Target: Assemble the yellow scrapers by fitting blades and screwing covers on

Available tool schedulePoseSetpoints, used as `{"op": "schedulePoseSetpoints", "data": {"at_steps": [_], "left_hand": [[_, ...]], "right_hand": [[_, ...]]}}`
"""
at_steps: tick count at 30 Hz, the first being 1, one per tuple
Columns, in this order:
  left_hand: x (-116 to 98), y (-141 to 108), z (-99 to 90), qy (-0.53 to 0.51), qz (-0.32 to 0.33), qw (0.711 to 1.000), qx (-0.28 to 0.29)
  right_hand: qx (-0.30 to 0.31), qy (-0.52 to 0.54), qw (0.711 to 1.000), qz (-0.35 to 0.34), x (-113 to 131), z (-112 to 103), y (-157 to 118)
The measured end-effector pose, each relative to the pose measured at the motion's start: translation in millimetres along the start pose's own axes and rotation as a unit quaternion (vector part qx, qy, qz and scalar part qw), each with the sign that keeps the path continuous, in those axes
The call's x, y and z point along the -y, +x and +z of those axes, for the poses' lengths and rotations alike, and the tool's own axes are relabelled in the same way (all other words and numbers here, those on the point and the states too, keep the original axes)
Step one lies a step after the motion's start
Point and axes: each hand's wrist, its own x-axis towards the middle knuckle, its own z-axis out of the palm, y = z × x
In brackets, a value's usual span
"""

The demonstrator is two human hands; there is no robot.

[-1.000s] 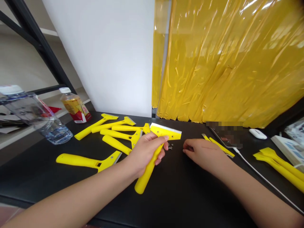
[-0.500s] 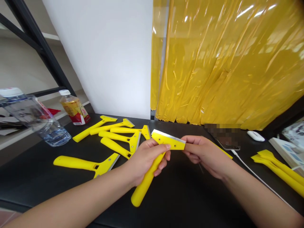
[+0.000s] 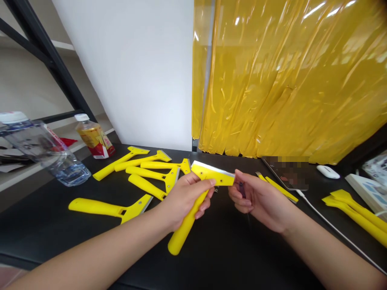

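Near the middle of the view, my left hand [image 3: 189, 197] is closed round the neck of a yellow scraper [image 3: 186, 229], its thumb on the flat head and a metal blade along the head's upper edge. The scraper's handle slants down to the left. At the right end of the head is my right hand [image 3: 256, 197], its fingers curled round a thin dark tool [image 3: 242, 189] that is mostly hidden. Several yellow scrapers [image 3: 95, 207] lie on the black table [image 3: 39, 225] to the left.
A large clear bottle [image 3: 57, 153] and a smaller drink bottle [image 3: 95, 137] stand at the left. On the right are a phone [image 3: 287, 179] with a white cable [image 3: 329, 225], a white case [image 3: 328, 172] and yellow handled pieces [image 3: 359, 217]. Yellow film [image 3: 272, 80] hangs behind.
My right hand has turned, its fingers loosening a little from the scraper's end, and the dark tool shows more. The held scraper has shifted slightly up.
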Motion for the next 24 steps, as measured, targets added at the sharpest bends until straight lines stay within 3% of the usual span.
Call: {"op": "schedulePoseSetpoints", "data": {"at_steps": [17,24], "left_hand": [[0.6,-1.0,-4.4,0.055,0.005,0.998,0.011],[2.2,1.4,-8.4,0.053,0.017,0.998,0.015]], "right_hand": [[0.014,0.018,1.000,0.000,4.9,-2.9,-3.3],[-0.004,-0.104,0.993,-0.064,4.6,-5.4,-3.5]]}}
